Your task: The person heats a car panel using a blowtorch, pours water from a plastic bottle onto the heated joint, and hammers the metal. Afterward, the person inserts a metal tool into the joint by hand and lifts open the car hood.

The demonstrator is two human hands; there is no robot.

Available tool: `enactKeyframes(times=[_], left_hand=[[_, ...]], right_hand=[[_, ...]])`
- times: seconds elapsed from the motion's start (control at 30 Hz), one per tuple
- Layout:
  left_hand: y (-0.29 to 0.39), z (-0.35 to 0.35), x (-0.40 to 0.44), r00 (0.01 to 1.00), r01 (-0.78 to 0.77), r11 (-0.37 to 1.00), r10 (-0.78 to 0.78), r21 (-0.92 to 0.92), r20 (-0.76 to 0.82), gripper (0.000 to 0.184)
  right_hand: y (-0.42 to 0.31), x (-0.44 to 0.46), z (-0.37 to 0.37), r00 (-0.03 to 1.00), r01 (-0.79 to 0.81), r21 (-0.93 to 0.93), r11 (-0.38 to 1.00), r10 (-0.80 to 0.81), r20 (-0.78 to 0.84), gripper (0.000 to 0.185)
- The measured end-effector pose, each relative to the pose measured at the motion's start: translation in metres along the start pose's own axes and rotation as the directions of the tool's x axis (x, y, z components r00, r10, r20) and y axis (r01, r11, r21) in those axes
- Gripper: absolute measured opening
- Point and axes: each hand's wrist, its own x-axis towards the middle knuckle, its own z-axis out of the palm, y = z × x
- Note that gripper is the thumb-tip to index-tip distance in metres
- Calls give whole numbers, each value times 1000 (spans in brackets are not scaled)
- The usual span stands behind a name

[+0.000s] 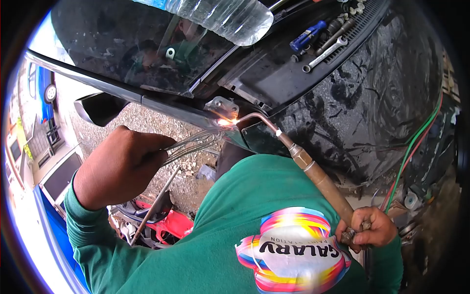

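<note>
My right hand [368, 229] is closed around the valve end of a brass gas welding torch [323, 183]. The torch's bent copper tip reaches up and left to a bright glowing spot [226, 121] at the edge of the black car body. Just above the glow stands a small metal bracket with holes [221, 104]. In my left hand [120, 164], closed, is a looped bundle of filler wire [193, 143]. Its far end reaches close to the glow; whether it touches is lost in the glare.
A wrench [325, 55], a blue-handled screwdriver [307, 36] and other tools lie on the cowl below the windshield. A water bottle [230, 19] rests on the glass. Green and red hoses [416, 142] hang at right. A side mirror [101, 109] juts out left; red parts [171, 225] lie below.
</note>
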Motion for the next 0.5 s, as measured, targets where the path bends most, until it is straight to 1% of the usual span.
enactKeyframes(times=[0.03, 0.07, 0.13, 0.17, 0.23, 0.37, 0.43, 0.5], left_hand=[[2, 1, 1, 999, -33, 999, 33, 14, -41, 26], [5, 0, 3, 999, -34, 999, 34, 14, -41, 26], [12, -5, 8, 998, -33, 995, 38, 98, -48, 23], [16, -8, 10, 998, -33, 994, 38, 100, -49, 23], [22, -12, 14, 1000, 3, 992, -6, 128, 28, 21], [23, -9, 20, 1000, -24, 992, 22, 124, 15, 20], [25, -11, 22, 997, 37, 991, -45, 130, 62, 20], [29, -13, 22, 998, 35, 992, -41, 119, 46, 20]], right_hand=[[0, 0, 0, 1000, -5, 1, 1000, 5, -4, 18], [0, 0, 0, 1000, -5, 0, 1000, 5, -5, 18], [-1, 1, -1, 1000, -13, -6, 1000, 13, 11, 17], [-1, 1, -1, 1000, -11, -5, 1000, 11, 13, 17], [0, 1, -1, 1000, -3, -10, 1000, 3, 14, 16], [3, 1, -3, 1000, 3, -9, 1000, -2, 31, 16], [3, 2, -2, 1000, 7, -6, 1000, -7, 27, 16], [2, 3, -2, 999, 6, -8, 1000, -6, 31, 16]])
